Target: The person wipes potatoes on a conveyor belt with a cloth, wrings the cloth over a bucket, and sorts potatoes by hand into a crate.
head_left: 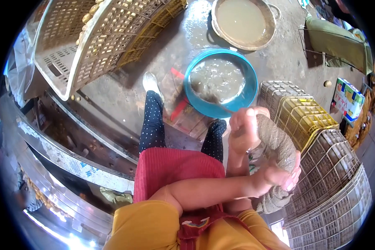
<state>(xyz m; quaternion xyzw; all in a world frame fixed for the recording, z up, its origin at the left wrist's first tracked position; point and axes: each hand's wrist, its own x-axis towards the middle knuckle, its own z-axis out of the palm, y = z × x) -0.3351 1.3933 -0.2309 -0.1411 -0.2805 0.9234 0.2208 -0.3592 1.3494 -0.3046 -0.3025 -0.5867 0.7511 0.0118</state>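
A wet grey-brown cloth (279, 141), twisted into a thick rope, bends in an arc at the right of my body. My right hand (245, 129) grips its upper end, fingers wrapped tightly round it. Lower down, my left hand (277, 179) is closed round the cloth, with the left forearm crossing in front of the right one. The cloth's lower end hangs below my left hand. Beyond my right hand stands a blue tub (248, 98) of murky, splashing water, with a dirty streak running from the hand towards it.
A round basin (273, 31) of muddy water sits behind the tub. Stacked plastic crates (304, 118) rise close on my right. At upper left is a large tilted crate (66, 83), beside a metal-edged trough (96, 125). A printed carton (348, 100) stands at far right.
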